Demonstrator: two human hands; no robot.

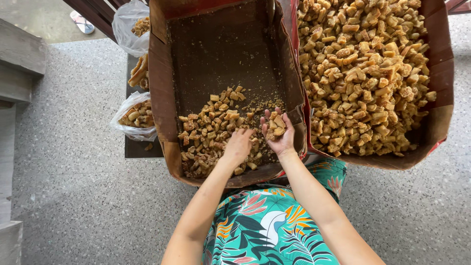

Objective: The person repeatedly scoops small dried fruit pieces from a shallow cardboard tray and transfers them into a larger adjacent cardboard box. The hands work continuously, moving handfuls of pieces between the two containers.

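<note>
Two brown cardboard boxes lie before me. The left box holds a small heap of golden-brown fried snack pieces at its near end, with crumbs over its bare bottom. The right box is filled with the same pieces. My left hand rests palm down on the heap in the left box, fingers curled into the pieces. My right hand is palm up beside it, cupping a handful of snack pieces near the box's right wall.
Clear plastic bags with more fried snacks lie on a dark low table left of the boxes. Speckled grey floor surrounds everything. A concrete ledge runs along the far left. My lap, in green patterned cloth, is below the boxes.
</note>
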